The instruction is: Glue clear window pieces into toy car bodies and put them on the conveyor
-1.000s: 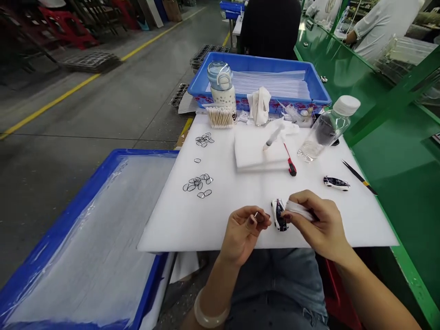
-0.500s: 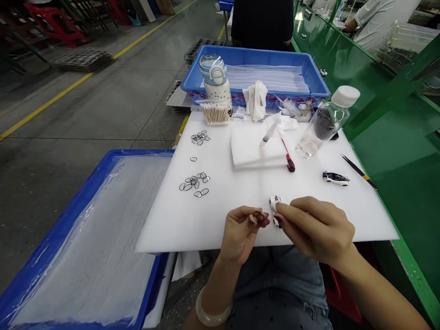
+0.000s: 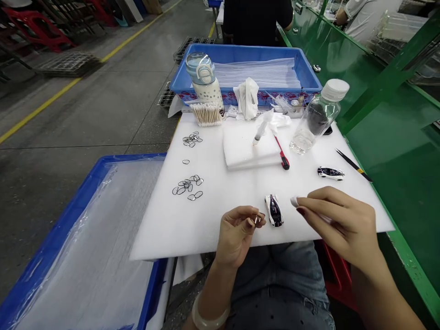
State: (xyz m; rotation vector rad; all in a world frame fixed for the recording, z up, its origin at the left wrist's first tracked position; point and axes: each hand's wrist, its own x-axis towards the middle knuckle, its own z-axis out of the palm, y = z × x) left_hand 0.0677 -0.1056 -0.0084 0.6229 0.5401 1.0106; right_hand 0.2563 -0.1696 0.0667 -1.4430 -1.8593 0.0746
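My left hand (image 3: 235, 236) pinches a small dark ring (image 3: 256, 219) between thumb and fingers, above the near edge of the white foam board (image 3: 220, 201). Just right of it, a toy car (image 3: 274, 211), white and black, lies on the board, untouched. My right hand (image 3: 338, 220) is raised to the right of this car, thumb and index finger pinched at a small white piece (image 3: 294, 201) whose kind I cannot make out. A second toy car (image 3: 330, 173) lies farther right. Loose dark rings (image 3: 185, 185) lie in groups on the left.
Behind stand a bundle of cotton swabs (image 3: 206, 114), a flask (image 3: 207, 82), a clear bottle (image 3: 314, 119) and a blue tray (image 3: 178, 80). A syringe (image 3: 261, 130), red cutter (image 3: 283, 160) and tweezers (image 3: 354, 166) lie about. Green bench (image 3: 388, 151) at right; a person sits ahead.
My right hand has moved right, away from the nearer toy car, which now shows fully. My left hand still holds the ring, now turned. The whole view has shifted slightly.
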